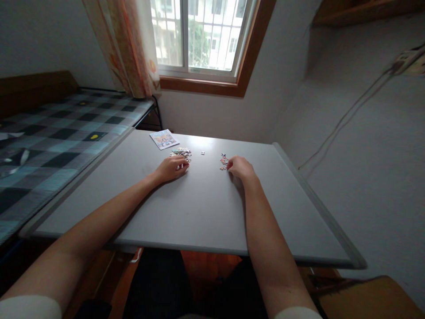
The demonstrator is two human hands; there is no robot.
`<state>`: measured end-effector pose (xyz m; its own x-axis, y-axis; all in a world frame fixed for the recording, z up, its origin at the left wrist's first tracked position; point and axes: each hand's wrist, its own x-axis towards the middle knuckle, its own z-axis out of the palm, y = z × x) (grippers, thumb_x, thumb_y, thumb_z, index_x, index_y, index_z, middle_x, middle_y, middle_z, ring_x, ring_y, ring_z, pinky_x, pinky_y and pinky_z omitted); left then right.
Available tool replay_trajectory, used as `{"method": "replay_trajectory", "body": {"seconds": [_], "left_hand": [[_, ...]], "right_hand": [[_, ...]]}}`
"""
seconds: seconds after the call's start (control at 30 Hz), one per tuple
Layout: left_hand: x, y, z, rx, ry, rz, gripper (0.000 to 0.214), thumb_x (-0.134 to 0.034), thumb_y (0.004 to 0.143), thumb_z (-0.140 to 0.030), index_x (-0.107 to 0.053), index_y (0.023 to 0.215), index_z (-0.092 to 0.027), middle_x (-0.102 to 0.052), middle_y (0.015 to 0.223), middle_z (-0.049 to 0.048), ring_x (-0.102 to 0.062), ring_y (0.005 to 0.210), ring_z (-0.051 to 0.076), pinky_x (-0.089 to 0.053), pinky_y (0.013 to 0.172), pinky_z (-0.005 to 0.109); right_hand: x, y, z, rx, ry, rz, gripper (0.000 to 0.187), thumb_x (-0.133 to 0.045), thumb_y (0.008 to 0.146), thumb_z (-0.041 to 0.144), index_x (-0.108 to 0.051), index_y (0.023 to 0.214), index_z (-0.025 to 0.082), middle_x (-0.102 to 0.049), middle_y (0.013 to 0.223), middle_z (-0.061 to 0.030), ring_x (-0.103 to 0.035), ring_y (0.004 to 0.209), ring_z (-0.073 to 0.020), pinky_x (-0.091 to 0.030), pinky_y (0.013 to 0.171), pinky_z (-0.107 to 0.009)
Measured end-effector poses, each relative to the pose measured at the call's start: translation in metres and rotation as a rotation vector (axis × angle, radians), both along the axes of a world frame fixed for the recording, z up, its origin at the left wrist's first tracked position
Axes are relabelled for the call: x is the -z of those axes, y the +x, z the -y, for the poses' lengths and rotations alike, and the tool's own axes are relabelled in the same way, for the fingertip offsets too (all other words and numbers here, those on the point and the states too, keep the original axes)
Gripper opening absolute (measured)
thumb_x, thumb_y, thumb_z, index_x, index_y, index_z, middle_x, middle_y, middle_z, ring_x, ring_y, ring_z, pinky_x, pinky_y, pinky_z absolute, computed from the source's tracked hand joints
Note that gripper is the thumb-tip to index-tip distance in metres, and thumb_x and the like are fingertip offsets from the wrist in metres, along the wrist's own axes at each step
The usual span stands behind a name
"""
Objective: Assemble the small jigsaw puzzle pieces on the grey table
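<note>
- Head view: L hand [172, 169] palm-down on grey table [199, 208], fingers curled at near edge of big puzzle-piece pile [181, 153]; can't tell if gripping a piece.
- R hand [240, 167] loosely curled, fingertips touching small piece cluster [223, 162].
- Lone piece [202, 153] btwn the piles.
- Picture card [164, 138] just behind big pile.
- Checked bed [59, 133] at left.

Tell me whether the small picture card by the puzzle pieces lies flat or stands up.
Flat: the small picture card lies printed face up on the grey table, beyond the left hand.
</note>
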<state>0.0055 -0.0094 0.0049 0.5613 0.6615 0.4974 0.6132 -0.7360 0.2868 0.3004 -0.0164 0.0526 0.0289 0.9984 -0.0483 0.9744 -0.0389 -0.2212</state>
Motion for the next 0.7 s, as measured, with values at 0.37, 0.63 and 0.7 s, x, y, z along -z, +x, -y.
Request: {"method": "replay_trajectory", "body": {"seconds": [0.37, 0.63, 0.7], "left_hand": [[-0.004, 0.001, 0.002, -0.054, 0.017, -0.004, 0.020, -0.050, 0.089, -0.029, -0.068, 0.092, -0.019, -0.065, 0.077, 0.0022, -0.056, 0.064, 0.013, -0.045, 0.068, 0.027], [-0.002, 0.000, 0.001, -0.412, 0.034, -0.018, 0.027, -0.062, 0.081, -0.027, -0.065, 0.107, -0.021, -0.066, 0.082, 0.0024, -0.059, 0.069, 0.018, -0.041, 0.069, 0.030], [-0.002, 0.000, 0.001, -0.446, 0.047, -0.014, 0.028, -0.065, 0.078, -0.028, -0.065, 0.105, -0.021, -0.065, 0.083, 0.0030, -0.059, 0.072, 0.020, -0.041, 0.070, 0.031]], "right_hand": [[0.009, -0.012, -0.002, -0.033, 0.023, -0.057, 0.013, -0.066, 0.076, 0.028, -0.071, 0.088, 0.023, -0.074, 0.100, -0.0069, -0.067, 0.093, -0.0232, -0.047, 0.074, -0.028], [0.011, -0.014, -0.003, 0.119, 0.085, -0.074, 0.017, -0.059, 0.088, 0.033, -0.071, 0.089, 0.021, -0.073, 0.098, -0.0128, -0.068, 0.091, -0.0241, -0.048, 0.077, -0.031], [0.011, -0.021, -0.002, 0.094, 0.125, -0.092, 0.015, -0.058, 0.087, 0.030, -0.070, 0.089, 0.021, -0.073, 0.097, -0.0118, -0.068, 0.089, -0.0234, -0.048, 0.076, -0.031]]}}
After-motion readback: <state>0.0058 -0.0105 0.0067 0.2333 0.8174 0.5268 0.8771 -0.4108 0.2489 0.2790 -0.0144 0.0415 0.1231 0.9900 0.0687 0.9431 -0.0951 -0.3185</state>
